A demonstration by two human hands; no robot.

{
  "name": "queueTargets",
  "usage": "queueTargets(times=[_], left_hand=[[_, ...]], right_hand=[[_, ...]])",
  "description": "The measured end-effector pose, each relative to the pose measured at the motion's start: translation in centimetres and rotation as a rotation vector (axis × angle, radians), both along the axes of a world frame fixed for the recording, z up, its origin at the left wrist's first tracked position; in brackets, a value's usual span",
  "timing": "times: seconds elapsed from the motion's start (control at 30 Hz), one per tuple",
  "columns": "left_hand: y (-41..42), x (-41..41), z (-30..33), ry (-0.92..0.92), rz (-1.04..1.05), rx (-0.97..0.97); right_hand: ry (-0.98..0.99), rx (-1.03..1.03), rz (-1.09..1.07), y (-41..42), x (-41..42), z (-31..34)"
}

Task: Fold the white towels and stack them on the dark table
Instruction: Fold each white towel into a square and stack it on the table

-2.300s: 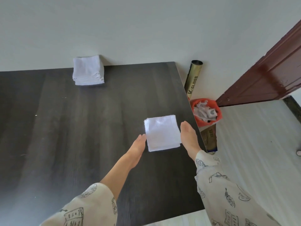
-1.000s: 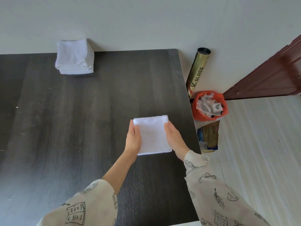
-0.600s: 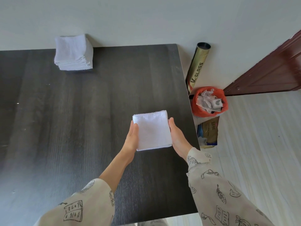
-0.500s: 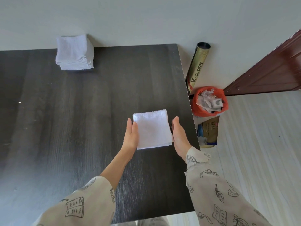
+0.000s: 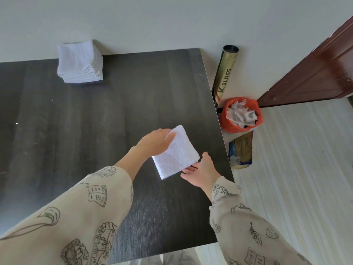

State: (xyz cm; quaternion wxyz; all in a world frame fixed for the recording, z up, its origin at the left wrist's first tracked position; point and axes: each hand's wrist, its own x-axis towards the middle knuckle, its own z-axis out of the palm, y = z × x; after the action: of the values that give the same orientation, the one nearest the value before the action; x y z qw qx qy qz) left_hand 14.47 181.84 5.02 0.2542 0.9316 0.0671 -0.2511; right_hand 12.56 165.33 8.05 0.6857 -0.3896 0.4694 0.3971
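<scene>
pale wall [image 5: 172, 20], striped floor [image 5: 305, 169] (whitish), brown door [image 5: 315, 73]

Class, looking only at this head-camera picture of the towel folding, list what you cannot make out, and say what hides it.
- Left hand fingertips: head view, tucked behind the folded towel.
- Towel count in the stack: head view, layers too fine.
- Dark table left side: cut off by the frame edge.
- Box on the floor: partly hidden by the table edge and the orange bag.
</scene>
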Motion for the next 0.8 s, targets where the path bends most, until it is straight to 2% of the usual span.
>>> queueTargets(times=[0.13, 0.3, 0.4, 0.6, 0.67, 0.8], left_hand=[[1.6, -1.5, -0.3, 0.054, 0.308, -0.074], [2.0, -5.2, -0.4, 0.033, 0.626, -0.239], [1.5, -6.2, 0.1, 0.028, 0.713, -0.267], [5.0, -4.6, 0.2, 0.051, 0.734, -0.266], [7.2, -3.0, 0.2, 0.053, 0.807, -0.328], [11.7, -0.4, 0.6, 0.03, 0.999, -0.57]], right_hand=[[-0.135, 0.013, 0.043, 0.7, 0.8, 0.0], [-0.262, -0.171, 0.374, 1.9, 0.0, -0.4], [-0.302, -0.185, 0.455, 3.4, 0.4, -0.1], [-0.36, -0.271, 0.565, 8.6, 3.7, 0.4], [-0.421, -0.259, 0.574, 10.8, 5.6, 0.5], [-0.496, -0.329, 0.462, 14.2, 8.0, 1.0]])
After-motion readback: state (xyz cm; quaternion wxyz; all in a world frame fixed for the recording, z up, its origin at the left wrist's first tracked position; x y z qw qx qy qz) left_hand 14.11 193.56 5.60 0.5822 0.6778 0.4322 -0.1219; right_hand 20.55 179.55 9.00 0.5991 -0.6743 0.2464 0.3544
